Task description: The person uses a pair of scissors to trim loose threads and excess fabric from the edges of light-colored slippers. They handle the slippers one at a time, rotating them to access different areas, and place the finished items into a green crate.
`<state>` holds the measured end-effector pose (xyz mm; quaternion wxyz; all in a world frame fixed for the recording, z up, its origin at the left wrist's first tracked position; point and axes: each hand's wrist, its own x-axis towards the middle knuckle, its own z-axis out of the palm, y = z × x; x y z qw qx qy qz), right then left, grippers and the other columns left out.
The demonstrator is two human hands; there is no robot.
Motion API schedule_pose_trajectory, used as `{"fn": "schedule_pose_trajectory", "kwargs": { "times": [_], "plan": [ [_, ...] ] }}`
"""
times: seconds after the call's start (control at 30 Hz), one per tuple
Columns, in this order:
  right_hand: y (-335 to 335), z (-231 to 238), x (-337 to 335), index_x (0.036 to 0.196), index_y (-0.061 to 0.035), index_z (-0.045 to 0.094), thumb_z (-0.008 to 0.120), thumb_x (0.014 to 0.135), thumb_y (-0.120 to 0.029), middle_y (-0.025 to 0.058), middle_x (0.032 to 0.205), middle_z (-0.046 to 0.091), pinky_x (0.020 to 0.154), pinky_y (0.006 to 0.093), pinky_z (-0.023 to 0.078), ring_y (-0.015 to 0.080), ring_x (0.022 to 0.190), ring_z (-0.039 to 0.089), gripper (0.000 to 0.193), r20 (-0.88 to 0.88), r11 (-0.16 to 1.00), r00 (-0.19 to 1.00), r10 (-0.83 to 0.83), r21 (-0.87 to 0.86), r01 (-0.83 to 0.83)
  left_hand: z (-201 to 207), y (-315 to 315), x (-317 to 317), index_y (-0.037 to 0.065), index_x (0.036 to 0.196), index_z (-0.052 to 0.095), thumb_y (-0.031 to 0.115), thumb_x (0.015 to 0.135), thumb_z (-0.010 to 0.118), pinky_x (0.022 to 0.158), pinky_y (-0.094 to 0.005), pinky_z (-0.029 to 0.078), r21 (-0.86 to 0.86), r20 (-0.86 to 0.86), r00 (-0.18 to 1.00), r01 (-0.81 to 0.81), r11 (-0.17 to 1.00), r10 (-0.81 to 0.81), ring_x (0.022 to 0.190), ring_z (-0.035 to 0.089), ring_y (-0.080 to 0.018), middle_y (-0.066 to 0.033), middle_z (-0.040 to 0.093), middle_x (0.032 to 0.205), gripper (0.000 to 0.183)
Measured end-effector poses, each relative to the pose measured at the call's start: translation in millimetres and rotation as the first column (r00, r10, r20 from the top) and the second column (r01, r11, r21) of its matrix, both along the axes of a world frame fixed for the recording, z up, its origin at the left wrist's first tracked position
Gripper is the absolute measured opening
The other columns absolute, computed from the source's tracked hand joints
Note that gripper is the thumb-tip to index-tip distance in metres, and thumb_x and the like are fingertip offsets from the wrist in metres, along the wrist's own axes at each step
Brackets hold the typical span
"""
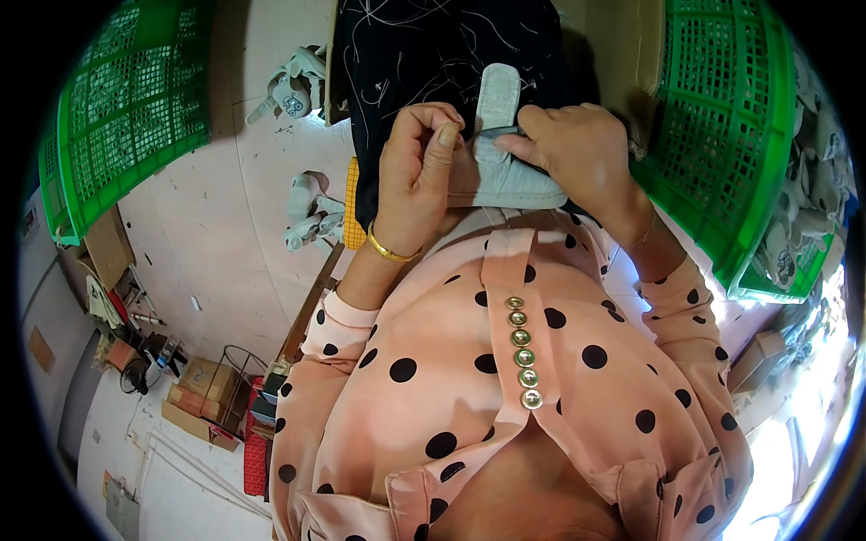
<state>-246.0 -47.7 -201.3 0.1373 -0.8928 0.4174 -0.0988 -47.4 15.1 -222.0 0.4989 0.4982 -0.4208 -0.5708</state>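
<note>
Over my lap, a light grey shoe upper [528,187] with a stitched edge is held between my hands. Its rounded strap [499,90] points away from me. My right hand [586,153] grips the piece, thumb pressed on the base of the strap and the other fingers bent behind it. Close on the left, my left hand [413,171] is closed in a pinch, thumb against forefinger, beside the upper. Whatever lies in that pinch is too small to make out. Loose pale threads [419,54] are scattered over the dark cloth [383,99] on my lap.
Green plastic crates stand at the left [135,117] and right [722,135]. More grey-white shoe pieces [803,216] fill the space beside the right crate. Others [311,212] lie at my left near a yellow grid-patterned object [352,203]. Cardboard boxes [206,392] sit lower left.
</note>
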Motion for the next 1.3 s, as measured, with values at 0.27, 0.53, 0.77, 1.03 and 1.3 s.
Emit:
{"fn": "schedule_pose_trajectory", "kwargs": {
  "times": [0.27, 0.53, 0.77, 1.03, 1.3],
  "plan": [
    [-3, -1, 4, 0.082, 0.0016, 0.062, 0.063, 0.094, -0.035, 0.0046, 0.060, 0.053, 0.049, 0.0251, 0.039, 0.0096, 0.053, 0.046, 0.038, 0.272, 0.556, 0.861, -0.430, 0.831, 0.016, 4, 4, 2, 0.002, 0.103, 0.051, 0.010, 0.103, 0.046, 0.081, -0.0228, 0.045, 0.007, -0.062, 0.993, -0.104, 0.995, 0.104, 0.088, 0.054, -0.0106, -0.0076, 0.058, 0.101, 0.009],
    [-2, -10, 8, 0.078, 0.0004, 0.062, 0.064, 0.094, -0.030, -0.0024, 0.059, 0.049, 0.049, 0.0228, 0.038, 0.0041, 0.053, 0.043, 0.035, 0.209, 0.291, 0.773, -0.599, 0.956, -0.033, 31, -10, 25, 0.009, 0.111, 0.065, 0.008, 0.081, 0.071, 0.094, -0.0377, 0.040, -0.412, 0.836, 0.495, 0.282, 0.867, 0.236, 0.101, 0.057, -0.0281, -0.0059, 0.064, 0.104, 0.031],
    [9, -2, 17, 0.082, 0.0038, 0.063, 0.063, 0.094, -0.029, 0.0007, 0.060, 0.054, 0.051, 0.0252, 0.043, 0.0061, 0.056, 0.048, 0.035, 0.233, 0.413, 0.746, -0.624, 0.909, 0.061, 18, 9, -4, 0.010, 0.094, 0.073, 0.008, 0.068, 0.081, 0.065, -0.0299, 0.049, -0.371, 0.697, 0.709, 0.228, 0.900, 0.107, 0.085, 0.058, -0.0220, -0.0040, 0.064, 0.092, 0.027],
    [19, -11, 17, 0.082, 0.0034, 0.063, 0.062, 0.095, -0.031, 0.0015, 0.060, 0.055, 0.052, 0.0251, 0.043, 0.0068, 0.055, 0.049, 0.037, 0.246, 0.433, 0.746, -0.619, 0.899, 0.063, 11, 15, 0, 0.007, 0.084, 0.070, 0.004, 0.071, 0.079, 0.066, -0.0292, 0.050, -0.320, 0.642, 0.766, 0.241, 0.916, 0.023, 0.084, 0.060, -0.0235, -0.0060, 0.064, 0.091, 0.017],
    [14, -5, 17, 0.080, 0.0014, 0.061, 0.062, 0.095, -0.033, -0.0007, 0.058, 0.052, 0.051, 0.0224, 0.041, 0.0054, 0.053, 0.047, 0.037, 0.183, 0.287, 0.739, -0.648, 0.958, 0.014, 16, 20, 16, 0.001, 0.109, 0.060, 0.007, 0.084, 0.074, 0.087, -0.0280, 0.052, 0.055, 0.089, 0.996, -0.019, 0.998, 0.014, 0.092, 0.062, -0.0137, -0.0075, 0.063, 0.108, 0.030]
  ]
}}
